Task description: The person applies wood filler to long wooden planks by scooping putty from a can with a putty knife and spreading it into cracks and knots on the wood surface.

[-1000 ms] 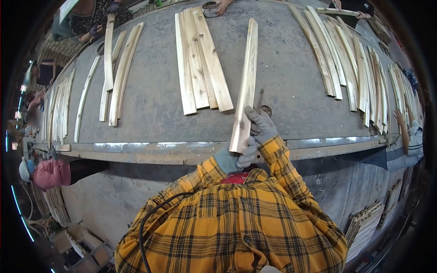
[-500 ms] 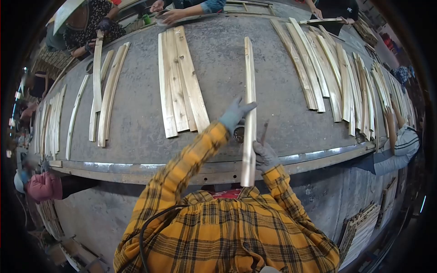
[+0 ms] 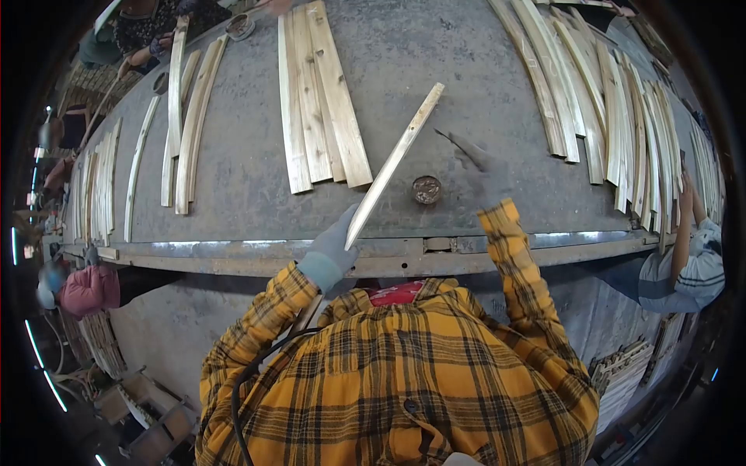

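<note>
My left hand (image 3: 332,247), in a grey glove, is closed around the near part of a narrow wooden strip (image 3: 400,155). The strip slants away to the right above the metal table (image 3: 256,163). My right hand (image 3: 480,161), also gloved and smeared by motion, is out over the table to the right of the strip. A thin, dark, pointed tool (image 3: 447,137) juts leftward from its fingers; its exact kind does not show. Between the strip and my right hand sits a small round tin (image 3: 426,190) with brown paste inside.
Several wooden boards (image 3: 318,101) lie left of centre, with more slats (image 3: 183,124) farther left. Many strips (image 3: 614,109) cover the right side. Co-workers stand around the table, including one in a pink top (image 3: 92,289) and one at the right (image 3: 688,268).
My left hand has drawn nearer my body, and the strip has swung from nearly straight ahead to a rightward slant. My right hand has left the strip and moved forward and right with the tool.
</note>
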`<state>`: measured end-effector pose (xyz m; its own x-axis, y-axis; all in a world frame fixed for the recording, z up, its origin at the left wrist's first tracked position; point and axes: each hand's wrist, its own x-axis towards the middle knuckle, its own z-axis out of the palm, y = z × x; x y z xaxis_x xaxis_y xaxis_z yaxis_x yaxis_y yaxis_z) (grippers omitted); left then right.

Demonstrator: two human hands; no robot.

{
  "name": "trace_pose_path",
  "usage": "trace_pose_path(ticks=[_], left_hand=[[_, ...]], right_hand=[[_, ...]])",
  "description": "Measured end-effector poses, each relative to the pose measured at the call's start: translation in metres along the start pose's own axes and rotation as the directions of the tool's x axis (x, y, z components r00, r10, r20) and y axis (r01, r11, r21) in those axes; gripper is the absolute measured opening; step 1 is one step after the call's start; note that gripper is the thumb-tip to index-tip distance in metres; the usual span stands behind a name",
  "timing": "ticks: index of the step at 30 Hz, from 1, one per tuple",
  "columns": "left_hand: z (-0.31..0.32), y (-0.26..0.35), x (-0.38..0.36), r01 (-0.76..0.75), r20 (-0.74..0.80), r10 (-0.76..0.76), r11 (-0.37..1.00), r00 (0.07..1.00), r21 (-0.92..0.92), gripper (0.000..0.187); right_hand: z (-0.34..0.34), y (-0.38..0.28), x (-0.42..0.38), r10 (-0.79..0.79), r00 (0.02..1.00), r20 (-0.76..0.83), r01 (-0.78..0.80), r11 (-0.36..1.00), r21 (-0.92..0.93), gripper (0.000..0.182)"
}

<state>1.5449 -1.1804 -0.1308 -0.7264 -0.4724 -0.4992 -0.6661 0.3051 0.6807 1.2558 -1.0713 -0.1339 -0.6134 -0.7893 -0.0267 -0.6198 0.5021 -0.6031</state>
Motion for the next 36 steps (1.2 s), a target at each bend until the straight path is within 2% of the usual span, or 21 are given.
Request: trace_pose_path(ticks=[1, 2, 4, 7, 11, 13, 16, 20, 22, 23, 25, 29, 31, 32, 33, 34, 35, 36], left_hand=[[0.003, -0.001, -0.003, 0.006, 0.004, -0.006, 1.0, 1.0, -0.002, 0.074], [0.006, -0.003, -0.006, 0.026, 0.005, -0.026, 1.0, 1.0, -0.008, 0.074], [0.008, -0.001, -0.008, 0.047, 0.004, -0.047, 0.999, 0.999, -0.016, 0.075], [0.008, 0.007, -0.013, 0.059, -0.001, -0.059, 0.998, 0.998, 0.031, 0.075], [0.01, 0.01, -0.015, 0.047, -0.006, -0.047, 0.999, 0.999, 0.017, 0.076], [0.008, 0.012, -0.015, 0.032, -0.008, -0.032, 0.999, 0.999, 0.023, 0.077], [0.003, 0.018, -0.015, 0.086, 0.026, -0.087, 0.996, 0.996, 0.024, 0.076], [0.007, 0.01, -0.014, 0.04, -0.007, -0.039, 0.998, 0.999, 0.053, 0.076], [0.008, 0.011, -0.014, 0.034, -0.013, -0.033, 0.998, 0.999, 0.06, 0.076], [0.007, 0.012, -0.014, 0.051, 0.004, -0.051, 0.998, 0.999, 0.045, 0.077], [0.004, 0.015, -0.014, 0.072, 0.021, -0.072, 0.997, 0.997, 0.034, 0.077], [0.005, 0.014, -0.011, 0.075, 0.012, -0.077, 0.994, 0.997, 0.085, 0.078], [0.007, 0.007, -0.01, 0.049, -0.005, -0.049, 0.995, 0.999, 0.083, 0.078], [0.006, 0.006, -0.011, 0.055, 0.0, -0.055, 0.998, 0.998, 0.037, 0.077], [0.006, 0.005, -0.01, 0.062, 0.005, -0.062, 0.998, 0.998, -0.01, 0.076], [-0.002, 0.014, -0.011, 0.06, 0.0, -0.06, 0.998, 0.998, -0.009, 0.076], [-0.017, 0.03, -0.013, 0.135, 0.081, -0.126, 0.983, 0.989, -0.122, 0.074], [-0.029, 0.039, -0.01, 0.218, 0.167, -0.183, 0.949, 0.969, -0.228, 0.073]], right_hand=[[0.009, 0.0, 0.004, -0.144, 0.985, -0.092, 0.148, 0.988, 0.037, 0.046], [0.013, 0.001, 0.008, -0.142, 0.986, -0.087, 0.146, 0.989, 0.037, 0.046], [0.018, 0.0, 0.014, -0.237, 0.969, -0.067, 0.225, 0.963, -0.151, 0.043], [0.02, 0.003, 0.018, -0.289, 0.957, -0.032, 0.278, 0.942, -0.188, 0.041], [0.028, 0.007, 0.021, -0.279, 0.959, -0.041, 0.254, 0.916, -0.311, 0.042], [0.032, 0.008, 0.023, -0.346, 0.936, -0.057, 0.298, 0.869, -0.395, 0.041], [0.023, -0.006, 0.013, -0.309, 0.951, -0.029, 0.261, 0.847, -0.463, 0.042], [0.013, -0.005, 0.011, -0.315, 0.949, 0.003, 0.297, 0.893, -0.338, 0.041], [0.014, 0.0, 0.016, -0.256, 0.967, -0.021, 0.251, 0.96, -0.122, 0.042], [0.017, 0.002, 0.017, -0.256, 0.967, -0.023, 0.251, 0.96, -0.121, 0.042], [0.023, 0.002, 0.021, -0.305, 0.952, -0.033, 0.272, 0.888, -0.371, 0.044], [0.023, 0.0, 0.012, -0.35, 0.935, -0.055, 0.279, 0.823, -0.495, 0.041], [0.016, -0.002, 0.007, -0.272, 0.962, 0.032, 0.273, 0.962, -0.027, 0.04], [0.01, -0.006, 0.003, -0.271, 0.962, 0.029, 0.272, 0.962, -0.029, 0.04], [0.003, -0.011, 0.0, -0.048, 0.979, 0.199, 0.011, 0.983, 0.185, 0.035], [-0.006, -0.019, -0.003, 0.128, 0.907, 0.402, -0.277, 0.899, 0.338, 0.032], [-0.015, -0.026, -0.008, 0.12, 0.909, 0.399, -0.268, 0.901, 0.341, 0.032], [-0.025, -0.032, -0.015, 0.18, 0.915, 0.362, -0.339, 0.83, 0.443, 0.031]])
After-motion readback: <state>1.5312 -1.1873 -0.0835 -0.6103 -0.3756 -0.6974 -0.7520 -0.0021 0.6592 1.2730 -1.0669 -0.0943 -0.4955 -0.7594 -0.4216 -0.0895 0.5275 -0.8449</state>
